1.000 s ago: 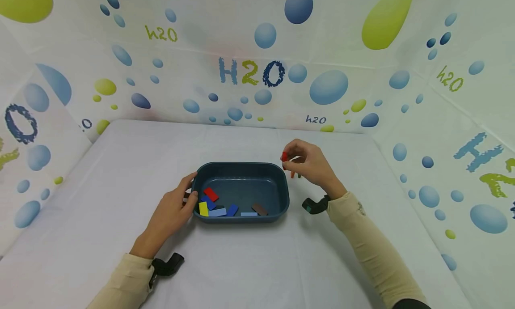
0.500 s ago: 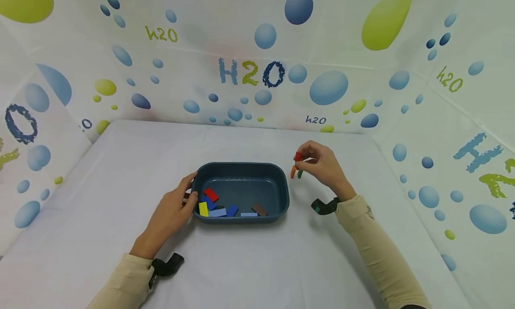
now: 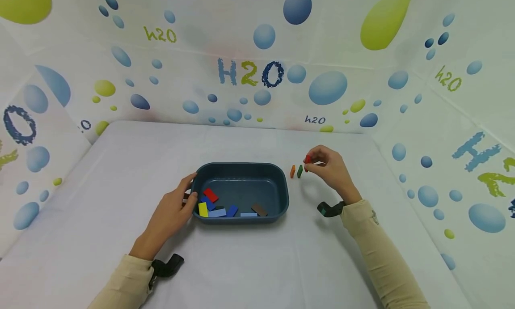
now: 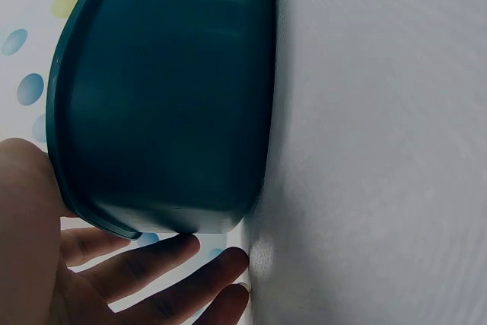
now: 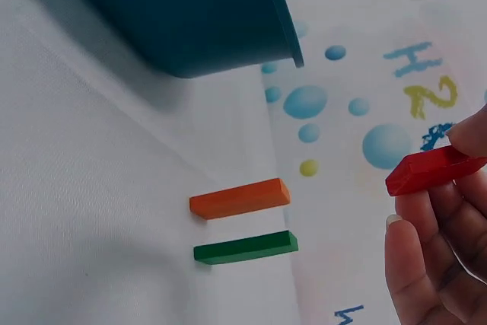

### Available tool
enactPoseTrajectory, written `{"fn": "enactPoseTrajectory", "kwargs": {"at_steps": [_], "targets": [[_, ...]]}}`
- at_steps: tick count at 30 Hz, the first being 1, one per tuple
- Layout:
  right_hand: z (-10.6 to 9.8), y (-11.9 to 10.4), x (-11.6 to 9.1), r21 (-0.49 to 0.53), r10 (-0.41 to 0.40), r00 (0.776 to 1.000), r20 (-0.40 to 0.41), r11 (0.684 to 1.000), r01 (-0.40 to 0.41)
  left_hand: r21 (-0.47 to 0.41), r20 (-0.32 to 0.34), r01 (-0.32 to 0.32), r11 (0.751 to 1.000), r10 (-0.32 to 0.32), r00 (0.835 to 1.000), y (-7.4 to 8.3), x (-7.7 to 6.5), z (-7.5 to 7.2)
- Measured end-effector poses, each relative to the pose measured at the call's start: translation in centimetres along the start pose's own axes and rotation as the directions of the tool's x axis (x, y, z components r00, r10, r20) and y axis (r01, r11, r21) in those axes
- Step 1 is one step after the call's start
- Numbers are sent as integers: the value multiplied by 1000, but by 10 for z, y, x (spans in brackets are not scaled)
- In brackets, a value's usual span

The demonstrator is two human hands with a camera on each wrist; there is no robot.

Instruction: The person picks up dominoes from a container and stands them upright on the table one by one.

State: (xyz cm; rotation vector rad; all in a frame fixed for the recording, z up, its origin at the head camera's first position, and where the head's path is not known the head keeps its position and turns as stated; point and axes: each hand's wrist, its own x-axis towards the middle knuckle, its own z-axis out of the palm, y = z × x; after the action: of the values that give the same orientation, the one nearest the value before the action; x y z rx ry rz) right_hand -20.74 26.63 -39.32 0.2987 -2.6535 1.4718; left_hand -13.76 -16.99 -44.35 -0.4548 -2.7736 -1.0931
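Observation:
In the head view my right hand (image 3: 331,168) pinches a small red wooden block (image 3: 307,163) between thumb and fingers, holding it upright. The right wrist view shows that red block (image 5: 430,170) apart from two blocks standing on end, one orange (image 5: 242,199) and one green (image 5: 247,248). These stand in a row just right of a dark teal plastic tub (image 3: 241,220). My left hand (image 3: 170,213) holds the tub's left end. In the left wrist view its thumb passes over the rim, partly hidden, and its fingers (image 4: 148,268) lie against the outer wall.
Several loose blocks lie in the tub, among them a red one (image 3: 211,194), a yellow one (image 3: 203,209) and a brown one (image 3: 259,209), mostly toward its left and near side. A white cloth (image 3: 249,264) covers the table, and a printed curtain (image 3: 181,54) rises behind.
My right hand has moved right with the red block, from beside the tub's far right corner past the orange and green blocks, which now show fully. My left hand and the tub stay put.

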Motion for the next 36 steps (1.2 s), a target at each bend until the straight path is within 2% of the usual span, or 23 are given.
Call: {"fn": "enactPoseTrajectory", "kwargs": {"at_steps": [9, 27, 36], "targets": [[-3, 9, 1, -7, 10, 999, -31, 1000, -11, 7, -1, -1, 1000, 1, 1000, 0, -2, 0], [-4, 42, 3, -79, 139, 990, -19, 987, -140, 4, 21, 27, 1000, -27, 999, 4, -1, 2], [6, 54, 7, -98, 106, 994, -27, 989, -108, 4, 25, 18, 1000, -19, 1000, 6, -1, -4]]}}
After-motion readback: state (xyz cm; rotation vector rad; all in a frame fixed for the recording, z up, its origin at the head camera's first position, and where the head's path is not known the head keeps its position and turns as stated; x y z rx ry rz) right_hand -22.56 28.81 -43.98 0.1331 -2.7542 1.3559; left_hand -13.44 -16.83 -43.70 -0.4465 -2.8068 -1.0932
